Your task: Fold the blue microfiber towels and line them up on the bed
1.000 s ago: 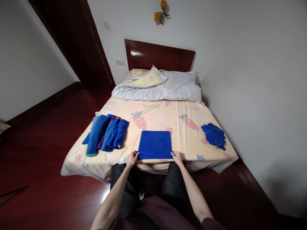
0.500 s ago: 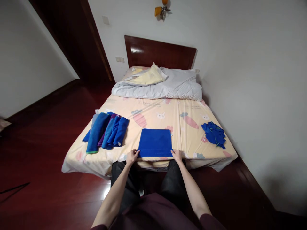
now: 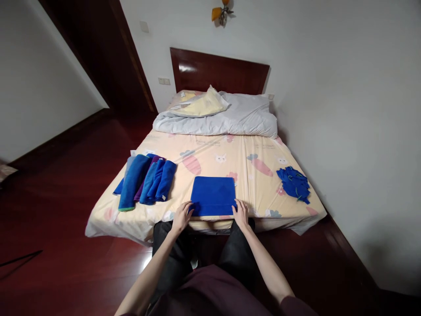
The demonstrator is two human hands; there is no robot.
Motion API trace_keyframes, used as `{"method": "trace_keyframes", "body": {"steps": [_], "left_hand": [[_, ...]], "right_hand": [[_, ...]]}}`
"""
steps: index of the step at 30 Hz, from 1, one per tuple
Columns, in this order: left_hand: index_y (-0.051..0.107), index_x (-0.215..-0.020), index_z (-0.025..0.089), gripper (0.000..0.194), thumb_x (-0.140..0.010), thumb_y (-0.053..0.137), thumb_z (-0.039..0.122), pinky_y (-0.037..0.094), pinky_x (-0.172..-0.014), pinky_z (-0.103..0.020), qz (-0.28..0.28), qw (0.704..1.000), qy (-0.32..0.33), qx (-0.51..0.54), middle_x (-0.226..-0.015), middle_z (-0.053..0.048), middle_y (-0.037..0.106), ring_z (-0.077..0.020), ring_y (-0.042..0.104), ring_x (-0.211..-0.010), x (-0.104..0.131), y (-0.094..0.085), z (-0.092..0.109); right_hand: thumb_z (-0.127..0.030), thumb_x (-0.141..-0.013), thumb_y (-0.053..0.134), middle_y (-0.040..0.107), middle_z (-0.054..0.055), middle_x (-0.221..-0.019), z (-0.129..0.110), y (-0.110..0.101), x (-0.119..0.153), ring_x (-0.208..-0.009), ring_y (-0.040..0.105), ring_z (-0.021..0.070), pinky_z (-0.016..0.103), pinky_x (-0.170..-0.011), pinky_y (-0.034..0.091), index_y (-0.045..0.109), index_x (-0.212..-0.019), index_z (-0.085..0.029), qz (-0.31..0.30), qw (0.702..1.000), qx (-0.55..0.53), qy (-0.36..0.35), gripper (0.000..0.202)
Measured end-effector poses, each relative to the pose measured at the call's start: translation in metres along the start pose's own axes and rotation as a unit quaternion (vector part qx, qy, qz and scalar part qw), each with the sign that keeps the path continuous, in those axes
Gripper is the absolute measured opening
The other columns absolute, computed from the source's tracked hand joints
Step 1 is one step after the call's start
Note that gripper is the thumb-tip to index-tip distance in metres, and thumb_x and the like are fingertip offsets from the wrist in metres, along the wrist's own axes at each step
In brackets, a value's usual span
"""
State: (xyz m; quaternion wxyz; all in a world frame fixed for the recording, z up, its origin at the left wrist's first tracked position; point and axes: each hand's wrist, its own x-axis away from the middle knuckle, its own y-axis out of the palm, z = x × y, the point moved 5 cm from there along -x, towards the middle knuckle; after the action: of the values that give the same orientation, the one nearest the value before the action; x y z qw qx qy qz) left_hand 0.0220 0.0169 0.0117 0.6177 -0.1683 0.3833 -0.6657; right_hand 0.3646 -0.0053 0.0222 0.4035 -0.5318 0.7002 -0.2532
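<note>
A blue cloth (image 3: 213, 193) lies flat near the front edge of the bed, with a folded strip along its near side. At its near left corner is my left hand (image 3: 182, 217), fingers apart and touching the cloth's edge. My right hand (image 3: 241, 214) rests at the near right corner, its fingers also spread against the edge. Several rolled cloths (image 3: 134, 182), blue and purple, lie side by side on the left of the bed. A crumpled blue cloth (image 3: 293, 183) with green edging lies on the right.
The bed (image 3: 210, 153) has a patterned sheet. A grey quilt (image 3: 246, 116) and a pale yellow pillow (image 3: 207, 104) lie at its far end, before a dark wooden headboard (image 3: 220, 72). At the lower left, a thin black rod (image 3: 23, 257) shows over the floor.
Both hands have loosened their pinch on the near corners, and their fingers have spread over the cloth's edges. The cloth has stayed in place.
</note>
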Motion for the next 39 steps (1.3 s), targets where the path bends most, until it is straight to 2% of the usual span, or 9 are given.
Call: {"method": "trace_keyframes", "body": {"steps": [3, 5, 14, 19, 23, 28, 33, 36, 39], "left_hand": [[0.060, -0.133, 0.023, 0.042, -0.095, 0.052, 0.039, 0.034, -0.121, -0.045, -0.082, 0.994, 0.073, -0.004, -0.148, -0.010, 0.055, -0.0268, 0.045, -0.142, -0.001, 0.012, 0.009], [0.058, -0.137, 0.020, 0.049, -0.094, 0.055, 0.040, 0.030, -0.123, -0.047, -0.124, 0.989, 0.076, -0.018, -0.151, -0.012, 0.052, -0.0280, 0.041, -0.146, 0.001, 0.024, 0.004], [0.046, -0.147, 0.014, 0.071, -0.077, 0.055, 0.015, 0.028, -0.122, -0.050, -0.147, 0.980, 0.054, -0.122, -0.154, -0.017, 0.047, -0.0317, 0.039, -0.146, 0.005, 0.060, -0.014], [0.052, -0.140, 0.012, 0.063, -0.077, 0.047, 0.002, 0.028, -0.120, -0.050, -0.172, 0.972, 0.045, -0.153, -0.142, -0.022, 0.057, -0.0327, 0.050, -0.137, -0.012, 0.070, -0.010], [0.058, -0.131, 0.010, 0.053, -0.080, 0.052, 0.003, 0.035, -0.114, -0.051, -0.182, 0.972, 0.032, -0.146, -0.129, -0.026, 0.063, -0.0348, 0.057, -0.127, -0.024, 0.073, -0.008], [0.065, -0.122, 0.014, 0.044, -0.079, 0.056, 0.007, 0.045, -0.104, -0.046, -0.205, 0.970, 0.023, -0.125, -0.125, -0.023, 0.065, -0.0334, 0.062, -0.117, -0.028, 0.063, -0.007], [0.073, -0.109, 0.025, 0.036, -0.078, 0.058, 0.014, 0.049, -0.100, -0.039, -0.238, 0.967, 0.017, -0.094, -0.111, -0.013, 0.073, -0.0283, 0.068, -0.104, -0.018, 0.037, -0.014], [0.076, -0.102, 0.029, 0.032, -0.078, 0.058, 0.019, 0.049, -0.099, -0.036, -0.256, 0.965, -0.001, -0.052, -0.105, -0.007, 0.076, -0.0271, 0.068, -0.104, -0.014, 0.019, -0.022], [0.074, -0.101, 0.024, 0.027, -0.082, 0.059, 0.035, 0.051, -0.092, -0.034, -0.223, 0.972, -0.060, 0.044, -0.102, -0.006, 0.077, -0.0259, 0.070, -0.099, -0.014, 0.007, -0.030]], "right_hand": [[-0.029, -0.099, 0.046, 0.058, 0.012, -0.145, -0.018, -0.001, 0.008, -0.137, 0.049, 0.0248, 0.043, -0.115, 0.035, 0.055, -0.143, -0.021, -0.076, 0.990, 0.010, -0.117, 0.045], [-0.032, -0.099, 0.049, 0.055, 0.012, -0.148, -0.019, 0.004, 0.015, -0.141, 0.046, 0.0254, 0.044, -0.117, 0.032, 0.053, -0.146, -0.021, -0.120, 0.981, 0.029, -0.147, 0.048], [-0.023, -0.092, 0.056, 0.056, 0.012, -0.147, 0.004, 0.034, 0.017, -0.138, 0.050, 0.0251, 0.044, -0.113, 0.035, 0.055, -0.143, -0.021, -0.154, 0.979, 0.092, -0.097, 0.051], [-0.007, -0.089, 0.048, 0.060, 0.017, -0.141, -0.006, 0.050, 0.003, -0.130, 0.056, 0.0284, 0.046, -0.110, 0.032, 0.062, -0.135, -0.018, -0.196, 0.962, 0.173, -0.076, 0.049], [-0.002, -0.089, 0.043, 0.068, 0.021, -0.127, -0.014, 0.060, -0.006, -0.113, 0.064, 0.0293, 0.050, -0.110, 0.028, 0.067, -0.128, -0.017, -0.199, 0.960, 0.184, -0.068, 0.049], [-0.001, -0.088, 0.045, 0.075, 0.017, -0.108, -0.013, 0.054, -0.011, -0.097, 0.069, 0.0260, 0.048, -0.110, 0.029, 0.073, -0.114, -0.019, -0.207, 0.964, 0.148, -0.070, 0.042], [-0.002, -0.082, 0.059, 0.078, 0.013, -0.093, 0.007, 0.033, -0.007, -0.095, 0.070, 0.0283, 0.043, -0.102, 0.040, 0.078, -0.097, -0.022, -0.224, 0.970, 0.070, -0.059, 0.031], [-0.010, -0.077, 0.069, 0.078, 0.009, -0.099, 0.024, 0.022, -0.009, -0.099, 0.070, 0.0280, 0.038, -0.095, 0.048, 0.078, -0.100, -0.025, -0.227, 0.973, 0.001, -0.035, 0.029], [-0.026, -0.080, 0.072, 0.078, 0.007, -0.104, 0.035, 0.020, -0.015, -0.098, 0.072, 0.0247, 0.034, -0.089, 0.053, 0.078, -0.103, -0.025, -0.212, 0.974, -0.079, -0.002, 0.024]]}}
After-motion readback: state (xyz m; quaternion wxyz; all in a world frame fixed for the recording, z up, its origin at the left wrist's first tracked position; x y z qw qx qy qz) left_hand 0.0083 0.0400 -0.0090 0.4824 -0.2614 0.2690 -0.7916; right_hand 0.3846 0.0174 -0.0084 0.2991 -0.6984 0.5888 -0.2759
